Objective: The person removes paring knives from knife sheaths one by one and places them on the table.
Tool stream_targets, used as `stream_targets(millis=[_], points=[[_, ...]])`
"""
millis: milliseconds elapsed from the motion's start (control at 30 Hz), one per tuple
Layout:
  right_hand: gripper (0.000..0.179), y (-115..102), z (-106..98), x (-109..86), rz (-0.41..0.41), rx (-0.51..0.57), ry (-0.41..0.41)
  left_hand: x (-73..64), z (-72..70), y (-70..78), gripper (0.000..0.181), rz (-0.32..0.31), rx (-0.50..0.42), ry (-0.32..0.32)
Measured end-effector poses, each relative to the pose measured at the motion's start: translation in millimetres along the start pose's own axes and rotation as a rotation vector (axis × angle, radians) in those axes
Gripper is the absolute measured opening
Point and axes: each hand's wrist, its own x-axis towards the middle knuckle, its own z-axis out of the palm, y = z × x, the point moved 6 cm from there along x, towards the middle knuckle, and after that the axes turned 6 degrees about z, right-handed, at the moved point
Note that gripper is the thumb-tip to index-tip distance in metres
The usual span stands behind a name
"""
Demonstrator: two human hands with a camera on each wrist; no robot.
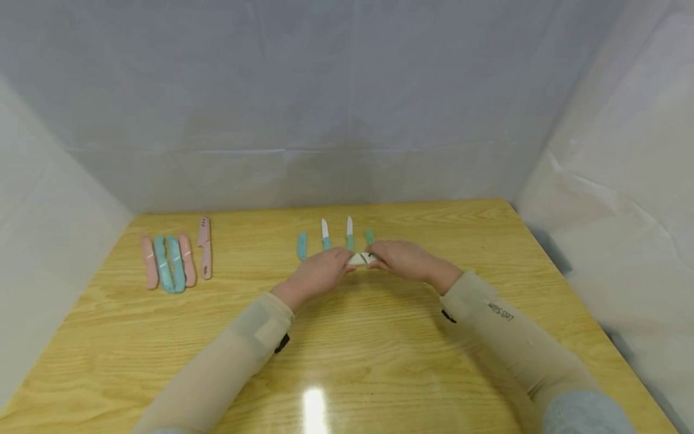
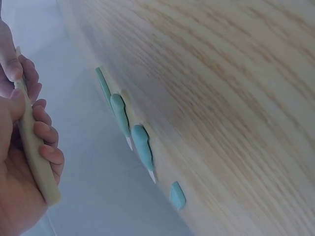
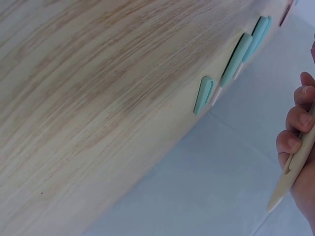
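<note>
A cream-coloured knife [image 1: 356, 260] in its matching sheath is held up between both hands over the table. My left hand [image 1: 320, 269] grips its handle [image 2: 37, 157], fingers curled round it. At the other end, my right hand [image 1: 403, 260] holds the sheath [image 3: 298, 162]; the blade is hidden. Just beyond the hands lie a blue-handled knife [image 1: 326, 243] and a green-handled knife [image 1: 350, 243], both with bare white blades pointing away. A blue sheath [image 1: 302, 246] lies left of them and a green sheath [image 1: 370, 237] to the right, close by my right fingers.
Toward the table's left side, pink [image 1: 149, 262] and blue [image 1: 176, 265] knife-shaped pieces lie in a row. Beside them is a pink knife [image 1: 205, 247] with holes in its blade end. Pale sheeting [image 1: 347, 120] hangs behind and at both sides of the wooden table [image 1: 379, 349].
</note>
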Motion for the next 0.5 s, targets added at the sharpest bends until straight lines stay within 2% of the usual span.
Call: stream_targets(millis=[500], points=[[0.030, -2.1, -0.6, 0.8, 0.016, -0.001, -0.008, -0.9, 2.2, -1.1, 0.035, 0.023, 0.025, 0.009]])
